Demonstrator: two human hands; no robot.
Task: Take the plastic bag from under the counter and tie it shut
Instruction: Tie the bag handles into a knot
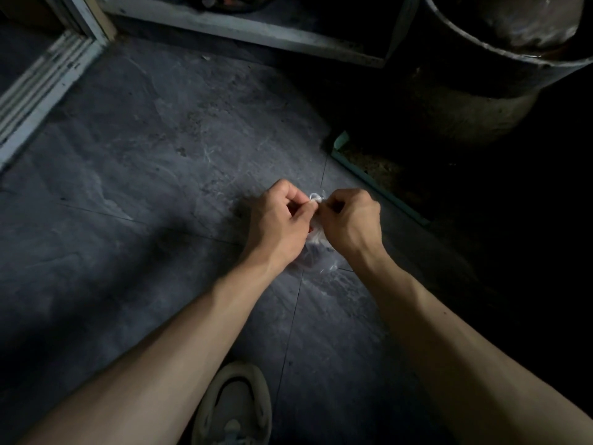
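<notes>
Here, a pale door frame (48,88) runs along the far left edge of the dark tiled floor (128,175), and a light ledge (250,30) crosses the far side. Near the bottom edge, a light shoe (236,403) stands on the floor between the two forearms.

The left hand (279,220) is curled into a loose fist a little right of the floor's middle, thumb and fingers pinched together on one twisted end of the clear bag (316,252). The bag sits between and below the two hands; its gathered neck rises to a small knot-like twist at the fingertips, while its crumpled body hangs under the wrists, close above the floor. Whether it touches the floor cannot be told. Something dark shows dimly through the plastic.

The right hand (351,220) mirrors the left, fingers closed tight on the other end of the twist, the two sets of fingertips nearly meeting.

Further right, a teal-edged tray (362,175) lies on the floor in deep shadow. At the far right corner stands a big dark bucket (500,69), its rim catching some light.
</notes>
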